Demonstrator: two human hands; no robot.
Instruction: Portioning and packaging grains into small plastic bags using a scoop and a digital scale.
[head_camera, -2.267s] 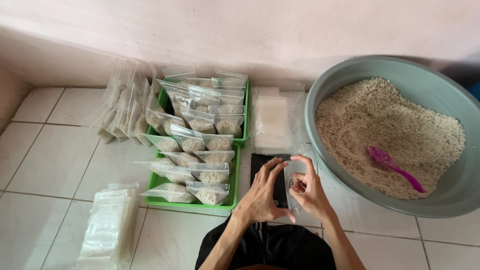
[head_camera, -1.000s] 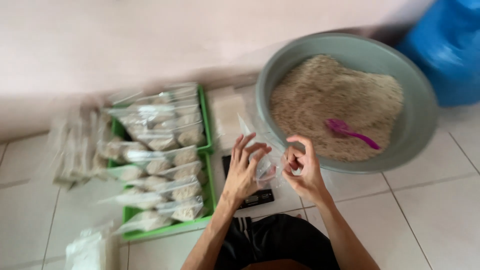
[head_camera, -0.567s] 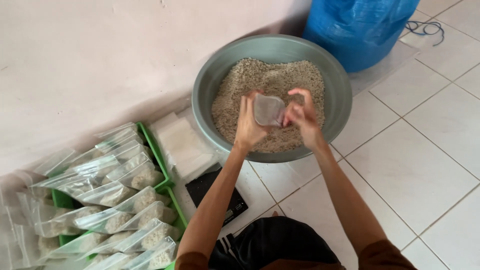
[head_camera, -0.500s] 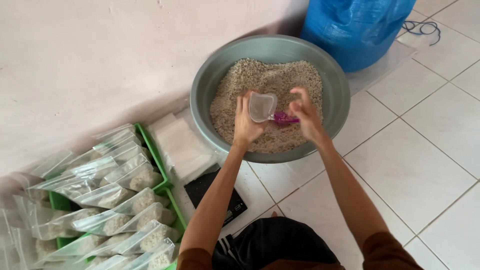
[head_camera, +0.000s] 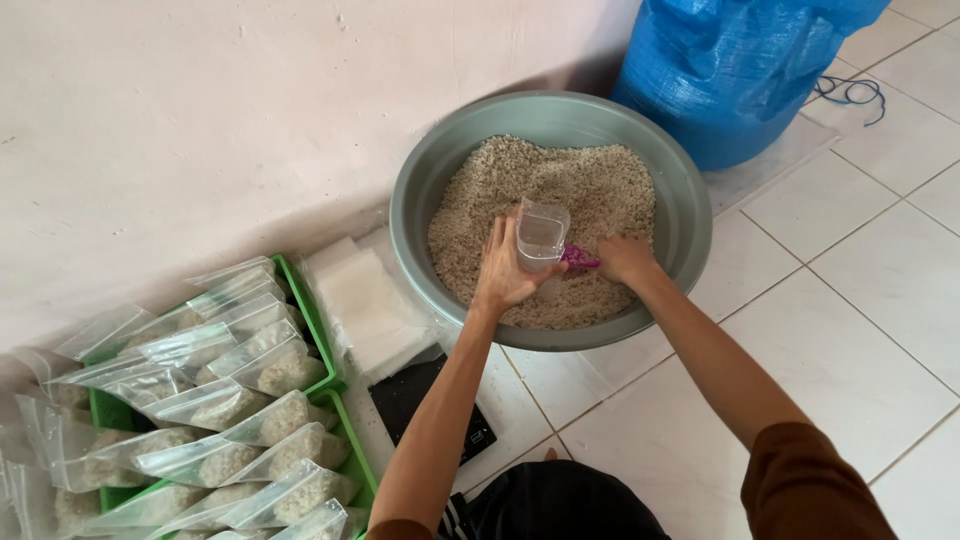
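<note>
filled bags (head_camera: 250, 400) beside grain basin (head_camera: 420, 190)

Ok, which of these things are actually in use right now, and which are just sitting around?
In use:
left hand holding the open clear bag
right hand on the purple scoop
grey basin of grain

Lying about:
filled bags in green trays
stack of empty bags
black scale
blue sack
</note>
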